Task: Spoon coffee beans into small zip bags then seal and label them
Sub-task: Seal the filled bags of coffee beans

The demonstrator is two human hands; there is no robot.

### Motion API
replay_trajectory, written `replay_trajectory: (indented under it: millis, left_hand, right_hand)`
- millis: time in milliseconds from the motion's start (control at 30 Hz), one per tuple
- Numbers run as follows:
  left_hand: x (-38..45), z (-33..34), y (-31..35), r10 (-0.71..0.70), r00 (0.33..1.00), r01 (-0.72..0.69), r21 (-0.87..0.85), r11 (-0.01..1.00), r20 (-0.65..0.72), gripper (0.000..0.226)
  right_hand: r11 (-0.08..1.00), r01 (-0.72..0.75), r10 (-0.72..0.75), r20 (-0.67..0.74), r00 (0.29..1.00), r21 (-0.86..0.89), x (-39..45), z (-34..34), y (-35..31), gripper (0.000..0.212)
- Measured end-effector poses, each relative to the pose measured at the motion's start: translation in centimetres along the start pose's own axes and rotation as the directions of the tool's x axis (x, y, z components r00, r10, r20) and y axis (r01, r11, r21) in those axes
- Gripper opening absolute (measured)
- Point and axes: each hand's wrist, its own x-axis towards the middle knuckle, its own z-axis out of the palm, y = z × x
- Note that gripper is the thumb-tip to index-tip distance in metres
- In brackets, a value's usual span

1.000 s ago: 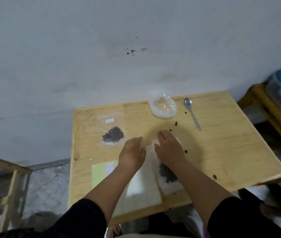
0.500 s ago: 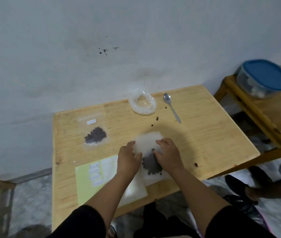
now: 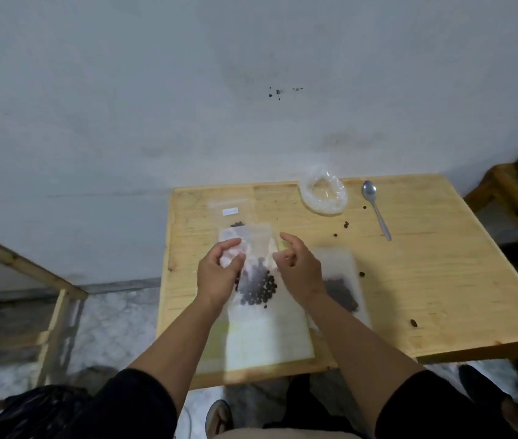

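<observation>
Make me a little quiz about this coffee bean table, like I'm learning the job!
1. True or false: the spoon lies on the table and no hand touches it.
2. What does the left hand hold? A) a pen B) the zip bag with beans in it C) a cup
3. Fill in: the back-left bag on the table has a small white ____ stuck on it.

Key: 1 true; 2 B; 3 label.
</observation>
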Motion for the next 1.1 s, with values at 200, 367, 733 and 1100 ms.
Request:
replay_trajectory:
  millis: [200, 367, 733, 1100]
  left_hand:
    - [-1.4, -8.0, -2.3, -0.093, 0.983, 0.088, -0.040, 0.995, -0.160, 0.028]
    - [-3.1, -12.7, -3.9, -0.136, 0.953, 0.116, -0.089, 0.989, -0.270, 0.028]
    - [-4.7, -15.5, -5.5, -0.172, 0.962, 0.146, -0.134, 0.980, -0.212, 0.029]
    - [-3.9, -14.1, -3.6, -0.078, 0.995, 0.069, -0.135, 0.989, -0.061, 0.031]
  right_hand:
    - [0.968, -0.084, 0.121, 0.149, 0.981, -0.235, -3.6, 5.6, 1.3, 0.029]
    - [0.939, -0.087, 0.141, 0.142, 0.980, -0.333, -5.8, 7.9, 1.7, 0.030]
    - [0.924, -0.175, 0.171, -0.043, 0.984, -0.340, -7.2, 10.4, 1.2, 0.013]
    - [0.979, 0.200, -0.200, 0.003, 0.980, -0.046, -6.1, 8.3, -6.3, 0.012]
